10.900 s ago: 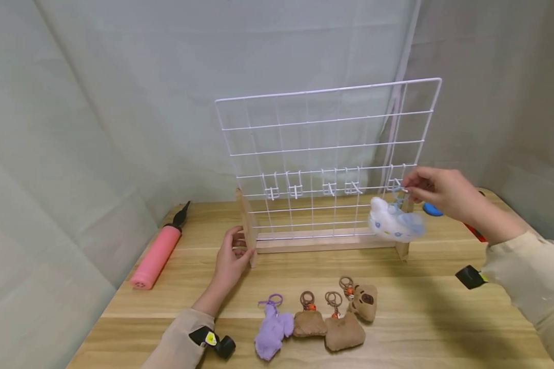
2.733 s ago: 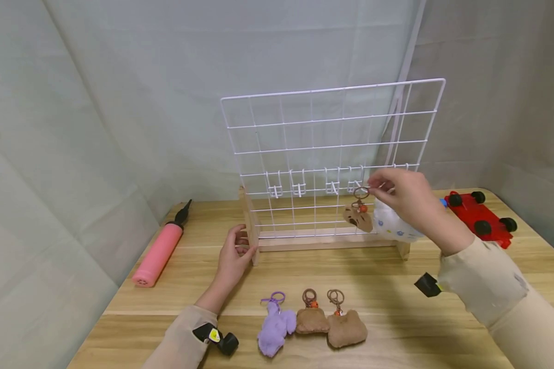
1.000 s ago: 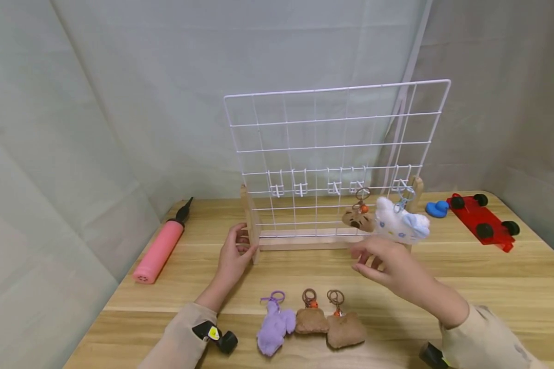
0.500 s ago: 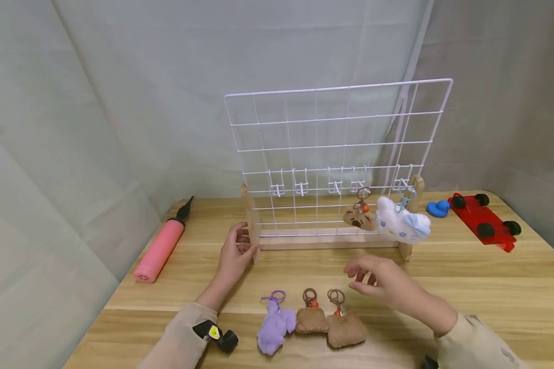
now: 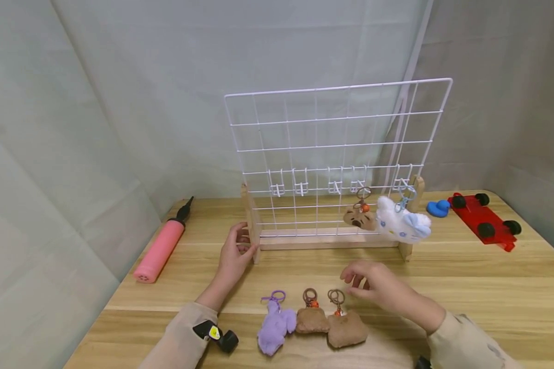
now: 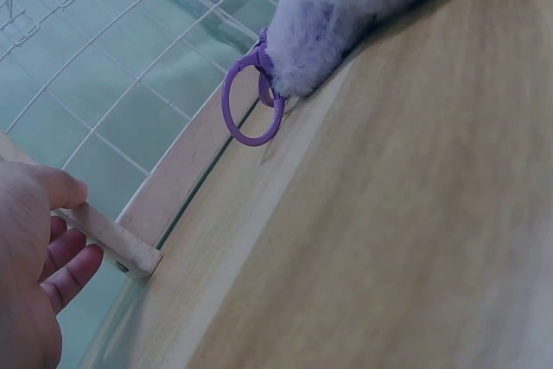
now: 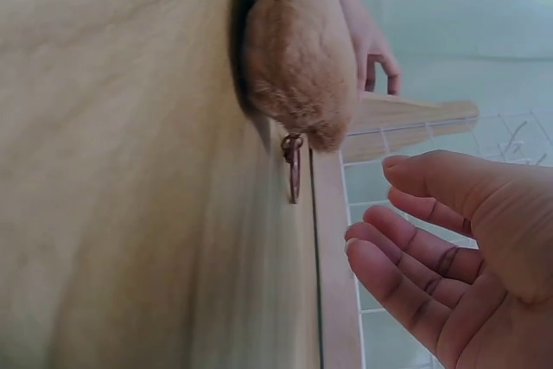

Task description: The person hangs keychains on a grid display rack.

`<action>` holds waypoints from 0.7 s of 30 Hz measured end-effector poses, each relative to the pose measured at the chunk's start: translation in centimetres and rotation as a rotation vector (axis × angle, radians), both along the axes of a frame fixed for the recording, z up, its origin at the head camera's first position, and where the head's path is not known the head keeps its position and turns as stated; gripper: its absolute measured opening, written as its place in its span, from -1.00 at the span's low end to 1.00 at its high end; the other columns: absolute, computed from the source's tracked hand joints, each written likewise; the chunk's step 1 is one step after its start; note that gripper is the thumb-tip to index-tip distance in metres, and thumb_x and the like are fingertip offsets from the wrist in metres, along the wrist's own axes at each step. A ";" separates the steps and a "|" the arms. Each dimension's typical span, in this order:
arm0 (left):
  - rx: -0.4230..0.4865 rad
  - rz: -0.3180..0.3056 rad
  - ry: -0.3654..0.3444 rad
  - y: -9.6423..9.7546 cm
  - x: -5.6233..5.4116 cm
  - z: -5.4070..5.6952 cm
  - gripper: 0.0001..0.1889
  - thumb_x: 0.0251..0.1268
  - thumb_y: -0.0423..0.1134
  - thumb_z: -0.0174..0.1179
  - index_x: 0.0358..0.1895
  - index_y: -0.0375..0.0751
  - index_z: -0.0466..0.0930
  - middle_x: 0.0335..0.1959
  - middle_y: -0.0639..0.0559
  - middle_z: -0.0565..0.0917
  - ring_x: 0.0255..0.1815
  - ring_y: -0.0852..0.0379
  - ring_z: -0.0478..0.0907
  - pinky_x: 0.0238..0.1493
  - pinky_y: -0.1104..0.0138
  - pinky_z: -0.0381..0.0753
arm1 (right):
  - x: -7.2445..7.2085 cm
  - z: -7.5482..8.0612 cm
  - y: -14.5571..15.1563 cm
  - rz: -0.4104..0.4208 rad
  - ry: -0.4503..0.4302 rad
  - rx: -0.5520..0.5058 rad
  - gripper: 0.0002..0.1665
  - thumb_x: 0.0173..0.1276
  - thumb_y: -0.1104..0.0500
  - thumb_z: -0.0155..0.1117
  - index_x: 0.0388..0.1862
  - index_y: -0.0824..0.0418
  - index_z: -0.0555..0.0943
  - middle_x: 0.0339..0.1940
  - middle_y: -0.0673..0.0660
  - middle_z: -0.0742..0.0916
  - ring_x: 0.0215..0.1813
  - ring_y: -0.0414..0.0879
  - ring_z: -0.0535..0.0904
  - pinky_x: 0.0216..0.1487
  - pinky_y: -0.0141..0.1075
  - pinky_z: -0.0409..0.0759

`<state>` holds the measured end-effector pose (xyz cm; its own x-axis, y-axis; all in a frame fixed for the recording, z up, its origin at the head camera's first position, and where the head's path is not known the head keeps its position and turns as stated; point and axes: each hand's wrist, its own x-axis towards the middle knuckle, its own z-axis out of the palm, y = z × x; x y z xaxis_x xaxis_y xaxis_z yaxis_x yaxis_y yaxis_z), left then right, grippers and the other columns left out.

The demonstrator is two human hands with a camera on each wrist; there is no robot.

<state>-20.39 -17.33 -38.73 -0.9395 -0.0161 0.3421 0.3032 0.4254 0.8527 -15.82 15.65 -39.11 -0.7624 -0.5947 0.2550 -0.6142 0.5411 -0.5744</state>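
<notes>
Left hand [image 5: 233, 256] pinches rack leg [image 5: 251, 220]. Right hand [image 5: 379, 284] empty, loosely bent near brown plush [image 5: 348, 329]: probably light, soft; best held by ring [image 7: 295, 174].

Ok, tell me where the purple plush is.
In the head view, the purple plush lies on the table, in front of the wire rack, with a brown plush just to its right.

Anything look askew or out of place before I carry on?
Mainly the red toy car on the right: it seems to lie upside down, its black wheels facing up. The hanging white plush also tilts to one side. No spill or damage shows.
</notes>
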 end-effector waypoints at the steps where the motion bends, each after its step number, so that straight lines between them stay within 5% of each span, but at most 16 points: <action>1: 0.001 0.000 0.000 0.0 0.0 0.0 -0.44 0.13 -0.61 0.20 0.23 -0.47 0.25 0.00 -0.45 0.52 -0.07 -0.25 0.53 -0.18 0.45 0.61 | 0.0 -0.1 0.0 0.003 -0.005 0.000 -0.80 0.18 0.31 0.36 -0.20 0.26 0.62 -0.31 0.07 0.70 -0.34 -0.36 0.55 -0.39 -0.47 0.60; 21: 0.010 -0.008 -0.011 -0.1 0.0 0.0 -0.44 0.15 -0.60 0.19 0.24 -0.46 0.24 0.02 -0.44 0.51 -0.05 -0.24 0.52 -0.18 0.46 0.59 | -0.2 -0.9 -1.3 0.006 -0.034 0.107 -0.73 0.07 0.26 0.45 -0.20 0.19 0.64 -0.38 -0.06 0.67 -0.37 -0.37 0.53 -0.34 -0.49 0.57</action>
<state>-20.35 -17.46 -38.77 -0.9434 -0.0114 0.3316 0.2973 0.4144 0.8601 -16.01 14.39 -40.05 -0.7657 -0.6220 0.1639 -0.5991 0.5969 -0.5336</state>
